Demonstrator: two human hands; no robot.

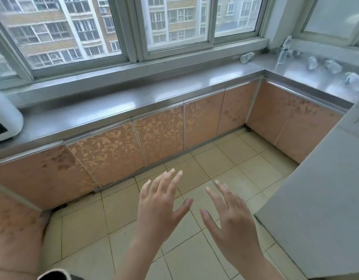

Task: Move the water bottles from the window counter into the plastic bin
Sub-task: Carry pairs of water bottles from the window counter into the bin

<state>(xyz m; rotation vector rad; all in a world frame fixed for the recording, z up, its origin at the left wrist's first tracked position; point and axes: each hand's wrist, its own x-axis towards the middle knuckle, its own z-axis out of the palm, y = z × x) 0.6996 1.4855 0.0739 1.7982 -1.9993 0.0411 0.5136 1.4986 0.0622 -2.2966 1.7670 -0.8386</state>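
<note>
Left hand: the left hand [161, 207] is raised over the tiled floor [225, 164], back toward the camera, fingers spread wide and pointing up toward the cabinets; it holds nothing and touches nothing.
Right hand: the right hand [231, 217] is beside it, also fingers splayed and empty, thumb angled inward toward the left thumb; the two thumbs are near each other but apart.
Window counter: a grey steel counter [134, 102] runs under the windows [174, 23] and turns at the far right corner to continue along the right wall.
Upright bottle: one clear water bottle [283, 50] stands at the far right corner of the counter, close to the window frame.
Lying bottle by the window: another clear bottle [247, 57] lies on its side at the counter's back edge, just left of the corner.
Right-arm bottles: more clear bottles lie on the counter's right arm, one [312, 62] and one [333, 65] near each other, and a further one [354, 80] closer to the right edge of the view; they are blurred, so caps and labels cannot be made out.
Hands to bottles: both hands are well apart from every bottle.
Cabinets: orange leaf-patterned doors [158, 134] sit closed below the counter.
White appliance: a white rounded appliance [4, 118] sits on the counter's left end, partly cut off.
Grey surface: a pale grey flat surface [316, 209] fills the right foreground.
</note>
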